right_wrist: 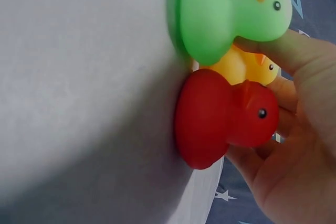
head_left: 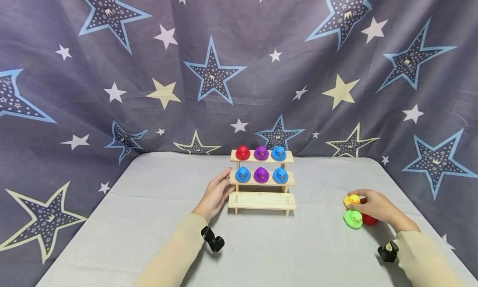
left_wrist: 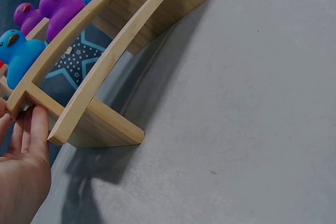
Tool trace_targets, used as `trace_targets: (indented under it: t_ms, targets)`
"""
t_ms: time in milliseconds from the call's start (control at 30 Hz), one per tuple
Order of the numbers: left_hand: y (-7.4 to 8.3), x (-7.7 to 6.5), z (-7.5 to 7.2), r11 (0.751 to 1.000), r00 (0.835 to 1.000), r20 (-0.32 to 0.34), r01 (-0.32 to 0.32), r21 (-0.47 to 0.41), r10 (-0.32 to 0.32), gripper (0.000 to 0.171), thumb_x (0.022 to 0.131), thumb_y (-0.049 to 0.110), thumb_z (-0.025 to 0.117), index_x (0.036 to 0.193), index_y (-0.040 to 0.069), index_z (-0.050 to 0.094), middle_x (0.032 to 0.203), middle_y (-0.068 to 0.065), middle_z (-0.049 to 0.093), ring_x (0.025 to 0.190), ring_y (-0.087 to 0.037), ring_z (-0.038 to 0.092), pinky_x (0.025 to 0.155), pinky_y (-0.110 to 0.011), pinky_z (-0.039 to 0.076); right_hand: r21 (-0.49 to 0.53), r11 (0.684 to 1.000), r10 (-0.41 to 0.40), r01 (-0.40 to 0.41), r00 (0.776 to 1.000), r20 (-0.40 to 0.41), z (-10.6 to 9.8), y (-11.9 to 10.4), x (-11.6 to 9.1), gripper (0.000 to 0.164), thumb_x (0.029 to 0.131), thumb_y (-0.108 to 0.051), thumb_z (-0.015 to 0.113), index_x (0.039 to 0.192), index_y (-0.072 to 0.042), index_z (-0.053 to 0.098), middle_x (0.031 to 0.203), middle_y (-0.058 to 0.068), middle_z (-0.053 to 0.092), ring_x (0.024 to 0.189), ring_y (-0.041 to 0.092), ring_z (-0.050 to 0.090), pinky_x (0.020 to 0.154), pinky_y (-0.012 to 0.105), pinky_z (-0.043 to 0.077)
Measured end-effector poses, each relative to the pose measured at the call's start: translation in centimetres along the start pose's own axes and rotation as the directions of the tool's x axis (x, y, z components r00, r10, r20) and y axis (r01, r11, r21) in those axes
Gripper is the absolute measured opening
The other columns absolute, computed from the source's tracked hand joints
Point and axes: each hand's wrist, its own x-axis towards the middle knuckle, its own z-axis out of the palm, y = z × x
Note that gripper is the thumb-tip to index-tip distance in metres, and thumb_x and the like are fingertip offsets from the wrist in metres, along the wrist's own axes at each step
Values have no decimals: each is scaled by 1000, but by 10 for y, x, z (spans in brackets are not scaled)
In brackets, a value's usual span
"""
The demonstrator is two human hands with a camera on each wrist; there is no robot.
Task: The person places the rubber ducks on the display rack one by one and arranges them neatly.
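Note:
A three-tier wooden stand [head_left: 262, 200] stands in the middle of the table. My left hand [head_left: 216, 192] grips its left end at the middle tier, with fingers [left_wrist: 38, 129] against the wood in the left wrist view. On the right, my right hand [head_left: 375, 204] pinches a yellow rubber duck [head_left: 352, 201] between thumb and fingers. A green rubber duck [head_left: 353, 219] sits right in front of the yellow one. Beside them is a red rubber duck [right_wrist: 205, 121], partly under the hand in the head view.
On the top tier sit a red duck [head_left: 242, 153], a purple duck [head_left: 261, 153] and a blue duck [head_left: 279, 153]. The middle tier holds a purple duck [head_left: 261, 175] between two blue ones. A star-patterned curtain [head_left: 239, 62] hangs behind the grey-covered table [head_left: 149, 187].

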Motion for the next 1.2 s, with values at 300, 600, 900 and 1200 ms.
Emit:
trace_targets:
  t_ms: [300, 600, 900, 1200]
  targets:
    - [1, 0, 0, 1000, 1000, 1, -9, -5, 9, 55, 101, -2, 40, 155, 0, 31, 155, -20, 33, 142, -31, 36, 112, -33, 44, -4, 1000, -19, 19, 999, -27, -2, -1, -1, 49, 87, -31, 79, 119, 5, 69, 114, 27, 65, 95, 37, 66, 74, 43, 59]
    - [1, 1, 0, 1000, 1000, 7, -7, -15, 7, 55, 102, -2, 40, 155, -1, 30, 156, -20, 33, 142, -32, 36, 113, -33, 44, -1, 1000, -16, 16, 999, -33, -8, -9, -1, 53, 85, -32, 80, 121, 5, 67, 117, 28, 63, 97, 39, 64, 72, 46, 61]
    - [0, 1, -1, 1000, 1000, 9, -4, -7, 4, 54, 102, -2, 39, 156, 0, 31, 156, -20, 32, 143, -31, 35, 114, -34, 43, -8, 989, -147, 147, 985, -95, -10, -25, -1, 43, 85, -25, 81, 118, 1, 71, 117, 21, 66, 94, 34, 67, 74, 41, 61]
    - [-1, 1, -2, 1000, 1000, 19, -8, -14, 8, 55, 102, -3, 39, 156, -1, 30, 156, -21, 31, 142, -33, 35, 113, -33, 43, 13, 965, -259, 263, 955, -146, -7, -47, 2, 40, 84, -20, 82, 117, 0, 71, 116, 17, 67, 94, 31, 66, 73, 40, 64]
